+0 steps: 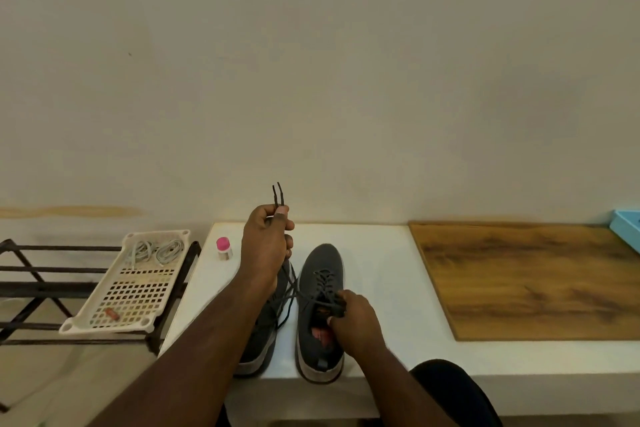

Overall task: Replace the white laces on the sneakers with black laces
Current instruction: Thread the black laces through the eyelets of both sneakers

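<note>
Lace [289,291] ends, both pinched in my left hand [266,239], run taut down and toward me to the right shoe [320,308], their long axis along that pull. My right hand [353,319], the nearer one, grips the shoe at the top eyelets, directly below the raised pinch. Tightening looks next, I judge.

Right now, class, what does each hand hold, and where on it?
Left hand pinches the thin black lace near both tips; right hand grips the lace at the right grey sneaker tongue.
</note>
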A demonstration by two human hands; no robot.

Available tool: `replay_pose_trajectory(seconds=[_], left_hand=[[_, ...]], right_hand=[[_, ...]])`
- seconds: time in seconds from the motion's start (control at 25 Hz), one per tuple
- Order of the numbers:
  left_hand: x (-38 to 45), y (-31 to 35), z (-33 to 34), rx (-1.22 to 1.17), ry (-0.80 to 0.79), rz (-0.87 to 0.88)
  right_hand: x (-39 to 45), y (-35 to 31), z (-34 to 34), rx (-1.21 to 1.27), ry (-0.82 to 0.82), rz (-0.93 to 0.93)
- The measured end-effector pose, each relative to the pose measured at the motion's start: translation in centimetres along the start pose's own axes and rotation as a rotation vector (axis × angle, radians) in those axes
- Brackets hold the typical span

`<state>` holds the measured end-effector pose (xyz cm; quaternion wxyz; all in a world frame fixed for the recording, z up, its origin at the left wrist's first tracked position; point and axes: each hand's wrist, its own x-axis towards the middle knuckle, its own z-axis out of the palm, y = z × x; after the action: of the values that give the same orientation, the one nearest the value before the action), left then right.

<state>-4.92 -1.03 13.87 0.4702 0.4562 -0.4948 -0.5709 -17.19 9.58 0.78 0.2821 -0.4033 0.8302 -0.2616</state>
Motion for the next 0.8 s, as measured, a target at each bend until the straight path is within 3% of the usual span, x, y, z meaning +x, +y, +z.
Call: replay_pose_trajectory(seconds=[0.24,0.36,0.52,0.68,0.8], left_hand=[[0.5,-1.6,1.1,0.142,-0.084,-0.008],[0.3,-1.5,1.5,0.163,-0.121,0.007],[-0.5,-0.3,2.1,0.156,-0.150,0.057],[-0.8,1.2,2.3,0.102,-0.178,0.084],[-0.8,2.1,1.8,0.093,-0.214,0.087]], right_hand=[[0.4,-1.7,-3.3,0.082,-0.037,-0.012],[0.6,-5.1,-6.3,0.272,0.080,-0.111],[-0.1,-10.1,-9.8,0.567,0.095,-0.263],[-1.0,-12.8,-11.3,0.555,0.141,-0.434],[-1.1,-13.8,-11.8,0.566,0.170,-0.439]])
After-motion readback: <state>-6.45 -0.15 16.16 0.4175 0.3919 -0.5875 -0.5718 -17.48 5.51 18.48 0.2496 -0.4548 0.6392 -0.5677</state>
